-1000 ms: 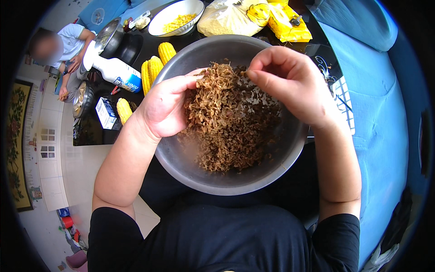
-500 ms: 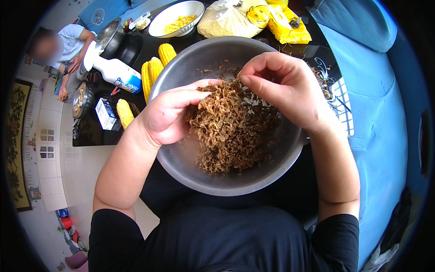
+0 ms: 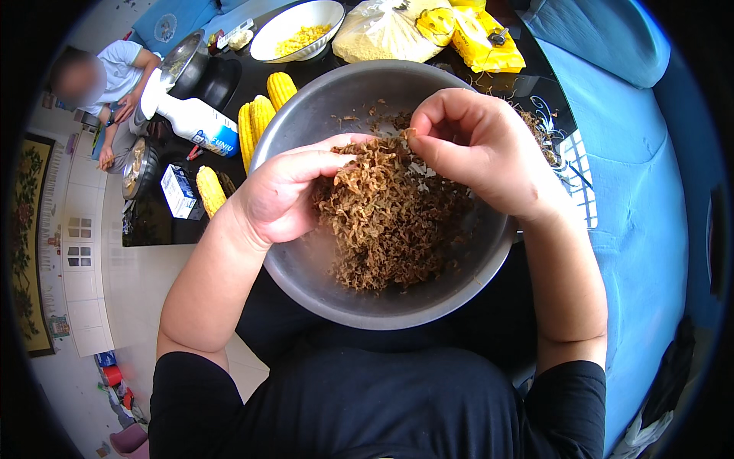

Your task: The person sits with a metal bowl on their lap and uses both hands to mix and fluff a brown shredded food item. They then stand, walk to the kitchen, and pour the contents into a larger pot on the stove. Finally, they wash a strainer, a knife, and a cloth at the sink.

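A wide steel basin [image 3: 306,287] rests at my lap, holding a heap of brown, curly dried plant pieces [image 3: 394,237]; their exact kind is not clear. At the heap's left side, my left hand [image 3: 287,187] is curled around a clump, its thumb on top and most fingers hidden. My right hand [image 3: 478,145] hovers over the basin's right side, thumb and forefinger pinched together on a small light-brown bit at the edge of the clump. Smaller crumbs stick to the basin's far inner wall.
Corn cobs [image 3: 256,126], a white-and-blue bottle [image 3: 195,122] and a small box [image 3: 181,191] lie left of the basin. Beyond it are a white bowl [image 3: 325,15] of kernels, a plastic bag [image 3: 386,34] and a yellow packet [image 3: 485,42]. A person [image 3: 122,76] sits far left; a blue sofa [image 3: 642,229] is right.
My right hand has shifted slightly to the right, still pinched, with a small bit now visible at its fingertips. My left hand stays in place on the clump.
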Demonstrator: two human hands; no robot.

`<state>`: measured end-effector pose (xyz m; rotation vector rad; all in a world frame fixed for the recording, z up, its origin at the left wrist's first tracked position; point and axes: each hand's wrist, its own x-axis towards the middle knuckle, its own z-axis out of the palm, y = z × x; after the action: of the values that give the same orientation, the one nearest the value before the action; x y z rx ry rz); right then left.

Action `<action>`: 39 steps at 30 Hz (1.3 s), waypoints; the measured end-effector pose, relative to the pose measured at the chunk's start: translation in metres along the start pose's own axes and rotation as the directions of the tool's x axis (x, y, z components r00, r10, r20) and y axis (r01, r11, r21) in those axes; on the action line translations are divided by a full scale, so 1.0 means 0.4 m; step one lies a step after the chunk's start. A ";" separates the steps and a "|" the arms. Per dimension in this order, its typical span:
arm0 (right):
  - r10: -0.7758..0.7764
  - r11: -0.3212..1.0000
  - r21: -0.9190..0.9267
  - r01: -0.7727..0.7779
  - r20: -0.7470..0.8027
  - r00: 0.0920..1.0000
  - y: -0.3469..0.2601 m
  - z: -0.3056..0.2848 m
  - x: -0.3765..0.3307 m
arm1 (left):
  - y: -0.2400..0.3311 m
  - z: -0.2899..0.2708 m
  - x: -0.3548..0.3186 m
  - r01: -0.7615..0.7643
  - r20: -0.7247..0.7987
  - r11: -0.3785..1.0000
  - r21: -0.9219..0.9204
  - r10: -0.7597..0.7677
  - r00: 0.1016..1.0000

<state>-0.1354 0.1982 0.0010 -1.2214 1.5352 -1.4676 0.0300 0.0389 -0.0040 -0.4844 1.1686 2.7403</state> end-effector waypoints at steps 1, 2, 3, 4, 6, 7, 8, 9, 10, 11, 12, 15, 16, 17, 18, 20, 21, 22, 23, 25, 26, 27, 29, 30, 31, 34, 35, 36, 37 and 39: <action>0.005 1.000 0.023 -0.005 -0.003 1.000 0.000 -0.004 0.000 | 0.001 0.002 0.001 -0.001 -0.006 1.000 -0.001 0.001 1.000; 0.010 0.999 0.047 -0.010 -0.005 1.000 0.000 -0.008 0.000 | 0.001 0.003 0.002 -0.002 -0.012 1.000 -0.003 0.002 1.000; 0.015 0.997 0.071 -0.014 -0.007 1.000 0.001 -0.013 0.000 | 0.002 0.001 0.002 0.002 -0.010 1.000 0.024 -0.002 1.000; 0.014 0.994 0.108 -0.016 0.012 1.000 0.007 -0.017 0.001 | 0.003 -0.005 0.002 0.006 -0.009 0.999 0.051 -0.005 1.000; 0.012 0.983 0.184 -0.020 0.049 0.999 0.022 -0.023 0.003 | 0.005 -0.009 0.003 0.004 -0.018 0.995 0.103 -0.002 1.000; 0.025 0.978 0.204 -0.037 0.064 0.998 0.016 -0.023 0.005 | 0.007 -0.009 0.003 -0.001 -0.030 0.992 0.127 0.005 1.000; 0.051 0.980 0.192 -0.062 0.063 0.997 0.010 -0.022 0.005 | 0.008 -0.009 0.003 -0.006 -0.041 0.989 0.151 0.012 0.999; 0.076 0.980 0.179 -0.086 0.062 0.995 0.004 -0.021 0.005 | 0.010 -0.003 0.004 -0.007 -0.050 0.990 0.142 0.014 0.999; 0.102 0.980 0.166 -0.111 0.061 0.993 0.001 -0.019 0.005 | 0.010 0.003 0.006 -0.010 -0.085 0.979 0.203 0.028 0.996; 0.092 0.985 0.140 -0.098 0.054 0.994 0.006 -0.017 0.007 | 0.010 0.010 0.009 -0.010 -0.119 0.965 0.262 0.042 0.992; 0.081 0.990 0.113 -0.086 0.048 0.996 0.017 -0.015 0.009 | 0.010 0.019 0.012 -0.007 -0.153 0.947 0.321 0.059 0.987; 0.050 0.997 0.056 -0.051 0.033 0.998 0.026 -0.010 0.008 | 0.016 0.058 0.015 -0.011 -0.141 0.803 0.595 0.117 0.983; 0.038 0.998 0.042 -0.039 0.030 0.999 0.026 -0.007 0.009 | 0.016 0.064 0.016 -0.014 -0.133 0.699 0.715 0.155 0.979; 0.035 0.999 0.029 -0.036 0.029 0.999 0.026 -0.005 0.010 | 0.008 0.056 0.021 -0.084 -0.098 0.585 0.806 0.272 0.957; 0.032 0.999 0.017 -0.032 0.028 0.999 0.026 -0.003 0.009 | 0.008 0.065 0.020 -0.103 -0.048 0.457 0.883 0.307 0.950; 0.013 1.000 -0.016 -0.013 0.026 1.000 0.025 0.002 0.007 | 0.008 0.088 0.019 -0.134 0.066 0.173 0.976 0.352 0.934; -0.003 0.999 -0.036 0.004 0.026 1.000 0.024 0.005 0.006 | 0.001 0.093 0.023 -0.115 0.022 0.217 0.969 0.392 0.920; -0.016 0.998 -0.057 0.018 0.026 1.000 0.022 0.006 0.003 | 0.001 0.091 0.026 -0.118 0.032 0.204 0.972 0.383 0.923; -0.005 0.997 -0.072 0.009 0.049 0.999 0.019 0.005 0.002 | 0.004 0.086 0.033 -0.121 0.042 0.191 0.974 0.373 0.927; 0.022 0.995 -0.104 -0.012 0.094 0.995 0.012 -0.002 0.002 | -0.001 0.076 0.043 -0.149 0.060 0.206 0.967 0.384 0.921; 0.015 0.993 -0.115 -0.006 0.082 0.997 0.011 -0.005 0.000 | 0.000 0.071 0.043 -0.149 0.074 0.173 0.974 0.382 0.921; 0.009 0.992 -0.126 0.000 0.070 0.998 0.012 -0.008 -0.001 | 0.004 0.063 0.039 -0.150 0.087 0.140 0.979 0.379 0.921; -0.047 0.995 -0.085 0.047 -0.004 0.999 0.020 -0.014 -0.003 | 0.013 0.049 0.037 -0.151 0.123 0.040 0.988 0.399 0.909; -0.044 0.995 -0.087 0.042 -0.024 0.999 0.020 -0.020 -0.005 | 0.019 0.040 0.035 -0.144 0.129 0.009 0.990 0.386 0.914; -0.043 0.995 -0.088 0.039 -0.043 0.998 0.019 -0.026 -0.006 | 0.027 0.035 0.033 -0.118 0.101 0.023 0.993 0.380 0.920; -0.037 0.995 -0.092 0.033 -0.038 0.999 0.027 -0.036 -0.011 | 0.035 0.041 0.037 -0.129 0.098 0.057 0.990 0.378 0.921; -0.026 0.994 -0.103 0.024 -0.016 1.000 0.027 -0.035 -0.011 | 0.030 0.051 0.040 -0.162 0.142 0.020 0.987 0.392 0.909; -0.015 0.993 -0.114 0.016 0.006 1.000 0.028 -0.034 -0.012 | 0.026 0.061 0.045 -0.195 0.186 -0.018 0.981 0.404 0.896; -0.016 0.994 -0.108 0.018 0.016 1.000 0.030 -0.031 -0.011 | 0.021 0.070 0.051 -0.229 0.228 -0.046 0.972 0.392 0.891; -0.018 0.995 -0.096 0.022 0.037 0.999 0.032 -0.022 -0.010 | 0.005 0.071 0.061 -0.230 0.264 -0.134 0.964 0.371 0.890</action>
<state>-0.1444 0.2041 -0.0110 -1.3155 1.5901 -1.3909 -0.0004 0.0577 0.0078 -0.0551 3.1052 1.0662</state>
